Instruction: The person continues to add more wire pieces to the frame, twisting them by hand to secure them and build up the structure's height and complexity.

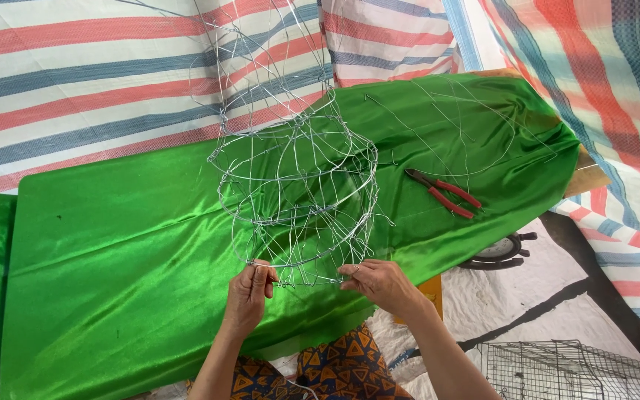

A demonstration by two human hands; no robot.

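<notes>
Silvery wire framework (298, 192), a rounded cage-like shape of bent and crossed thin wires, is seen in the head view standing on a shiny green satin cloth (112, 244) that is spread over a long table. Its lower rim is held at the near edge of the table, while its upper part rises towards the striped backdrop. The left hand (250, 292) is closed around the rim at its left side, the fingers curled and pinched on the wire. The right hand (379, 281) is closed on the same rim a little to the right, with the fingertips (346, 275) pressed together on a wire; a short stretch of rim is left between the two hands.

Red-handled pliers (444, 192) are laid on the cloth to the right of the framework, apart from it and from both hands. Loose thin wires (446, 118) are spread over the far right part of the cloth. A red, blue and white striped tarpaulin (75, 81) is hung behind the table. A grey wire-mesh cage (557, 370) is seen on the ground at the lower right, and patterned orange and blue fabric (335, 370) is visible below the hands.
</notes>
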